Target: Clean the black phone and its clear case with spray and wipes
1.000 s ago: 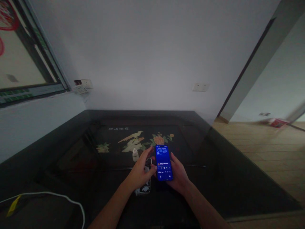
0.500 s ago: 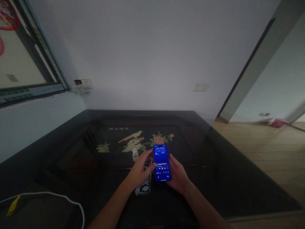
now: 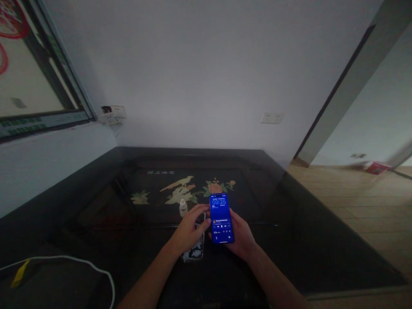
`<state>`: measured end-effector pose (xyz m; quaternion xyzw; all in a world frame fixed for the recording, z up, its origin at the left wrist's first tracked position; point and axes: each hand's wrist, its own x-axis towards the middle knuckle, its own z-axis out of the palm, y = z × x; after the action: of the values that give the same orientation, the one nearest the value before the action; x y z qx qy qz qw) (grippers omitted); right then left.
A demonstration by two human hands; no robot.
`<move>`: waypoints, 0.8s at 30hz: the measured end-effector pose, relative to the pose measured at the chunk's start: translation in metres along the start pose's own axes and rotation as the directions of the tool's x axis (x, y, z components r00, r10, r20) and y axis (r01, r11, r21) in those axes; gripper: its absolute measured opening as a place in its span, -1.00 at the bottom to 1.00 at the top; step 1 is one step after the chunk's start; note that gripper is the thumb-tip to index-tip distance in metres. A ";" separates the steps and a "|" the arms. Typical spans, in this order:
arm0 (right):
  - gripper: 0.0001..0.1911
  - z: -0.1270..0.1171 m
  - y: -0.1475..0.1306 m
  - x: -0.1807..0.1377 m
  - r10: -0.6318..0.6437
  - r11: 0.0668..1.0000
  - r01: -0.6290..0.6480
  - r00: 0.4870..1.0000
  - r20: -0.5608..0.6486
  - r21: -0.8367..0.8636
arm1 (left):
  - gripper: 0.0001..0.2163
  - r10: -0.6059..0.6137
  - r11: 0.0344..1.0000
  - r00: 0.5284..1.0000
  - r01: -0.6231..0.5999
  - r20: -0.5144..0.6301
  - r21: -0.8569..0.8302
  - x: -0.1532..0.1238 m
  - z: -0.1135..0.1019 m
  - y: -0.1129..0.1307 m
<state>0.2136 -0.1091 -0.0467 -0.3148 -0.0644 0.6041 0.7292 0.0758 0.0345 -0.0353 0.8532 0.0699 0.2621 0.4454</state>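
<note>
Far left of the slim rectangular smartphone with a glowing blue screen, a thin white cable with a yellow tag curves over the glossy black table. Nearer, left of the phone: small white bottle, upright. Left hand beside the phone's left edge, thumb and fingers parted, tips at that edge; whether they grip it cannot be told. Clear-edged phone case with black-and-white pattern lies left of the phone, partly hidden by this hand. Phone itself over the table, screen toward wearer, 09:25 displayed. Right hand, at the phone's right, grips it from side and behind.
</note>
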 end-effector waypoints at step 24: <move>-0.33 0.005 -0.001 0.001 -0.003 0.999 -0.007 0.982 0.188 0.053 | -0.64 -0.036 0.997 0.999 0.034 0.020 0.072 0.001 0.000 -0.006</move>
<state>0.2126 -0.1062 -0.0427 -0.2366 -0.1166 0.6333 0.7276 0.0772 0.0381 -0.0399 0.8699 0.0895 0.2427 0.4199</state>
